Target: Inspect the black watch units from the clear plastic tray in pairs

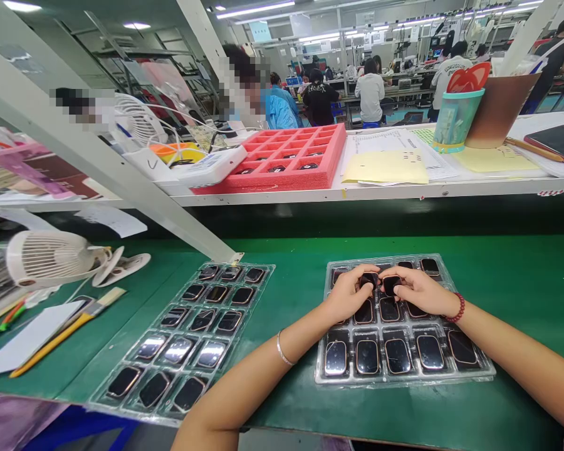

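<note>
A clear plastic tray point(404, 379) on the green table holds rows of black watch-like pieces with rounded corners. Over its back part, my left hand point(350, 291) grips one dark square watch piece point(369, 279) between thumb and fingers. Close beside it, my right hand point(423, 290) pinches another watch piece point(390, 285). The two pieces are nearly side by side, low over the tray; whether they touch its pockets I cannot tell. To the left lies a second clear tray point(169, 341), filled with similar dark pieces, some reflecting the light.
A white fan point(51, 258), a yellow-handled brush point(66, 335) and white paper point(31, 338) lie at the left. A slanted white post point(169, 210) meets the table behind the left tray. The shelf bears a red foam tray point(282, 181) and a teal cup point(457, 119).
</note>
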Available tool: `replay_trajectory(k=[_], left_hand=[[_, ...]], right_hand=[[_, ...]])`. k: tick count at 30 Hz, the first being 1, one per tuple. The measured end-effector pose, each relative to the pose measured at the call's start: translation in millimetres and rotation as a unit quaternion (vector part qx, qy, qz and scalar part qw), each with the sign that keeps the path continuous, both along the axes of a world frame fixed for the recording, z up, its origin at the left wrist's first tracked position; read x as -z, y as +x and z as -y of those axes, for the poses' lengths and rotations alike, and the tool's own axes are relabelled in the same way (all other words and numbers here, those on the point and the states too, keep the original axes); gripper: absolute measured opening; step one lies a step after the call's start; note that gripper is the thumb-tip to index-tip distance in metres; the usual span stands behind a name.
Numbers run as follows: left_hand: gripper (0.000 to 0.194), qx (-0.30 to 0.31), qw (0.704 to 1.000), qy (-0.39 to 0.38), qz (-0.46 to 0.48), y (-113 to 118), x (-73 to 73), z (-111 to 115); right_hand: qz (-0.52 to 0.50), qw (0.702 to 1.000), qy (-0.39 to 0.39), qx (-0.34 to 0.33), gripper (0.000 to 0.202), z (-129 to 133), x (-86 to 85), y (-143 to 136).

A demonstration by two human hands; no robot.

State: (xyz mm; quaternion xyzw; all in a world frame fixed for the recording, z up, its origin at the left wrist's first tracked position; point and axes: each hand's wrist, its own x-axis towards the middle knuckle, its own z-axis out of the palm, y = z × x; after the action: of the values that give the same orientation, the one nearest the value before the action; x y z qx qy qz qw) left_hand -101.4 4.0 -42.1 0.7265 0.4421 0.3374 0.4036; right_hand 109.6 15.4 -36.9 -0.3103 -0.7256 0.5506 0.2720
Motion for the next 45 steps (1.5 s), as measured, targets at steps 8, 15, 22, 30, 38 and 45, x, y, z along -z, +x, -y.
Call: replay_trajectory(k=[8,15,22,30,38,45], left_hand=[[0.036,0.001,1.000,0.004,-0.006,-0.3,0.2,0.0],[0.036,-0.003,1.000,0.009,-0.017,-0.2,0.3,0.0],[0.036,0.003,1.000,0.001,-0.006,-0.2,-0.1,-0.2],[0.036,0.000,1.000,0.003,-0.014,-0.2,-2.4,0.4],[0.036,0.002,1.000,0.006,-0.006,0.0,-0.8,0.3],[0.036,0.003,1.000,-0.001,0.002,-0.5,0.3,0.2]], right_hand=[[-0.006,1.000,-0.003,0.000,0.039,0.1,-0.7,-0.7],[-0.008,1.000,-0.007,-0.002,0.039,-1.0,1.3,-0.6],[-0.008,1.000,-0.008,0.000,0.040,0.4,-1.0,-1.0],[0.002,1.000,-0.003,0.004,0.041,-0.6,0.3,-0.4],[-0.003,1.000,-0.007,0.004,0.039,0.2,-1.4,-1.5],[-0.006,1.000,-0.006,0.005,0.039,1.3,-3.8,-2.5]])
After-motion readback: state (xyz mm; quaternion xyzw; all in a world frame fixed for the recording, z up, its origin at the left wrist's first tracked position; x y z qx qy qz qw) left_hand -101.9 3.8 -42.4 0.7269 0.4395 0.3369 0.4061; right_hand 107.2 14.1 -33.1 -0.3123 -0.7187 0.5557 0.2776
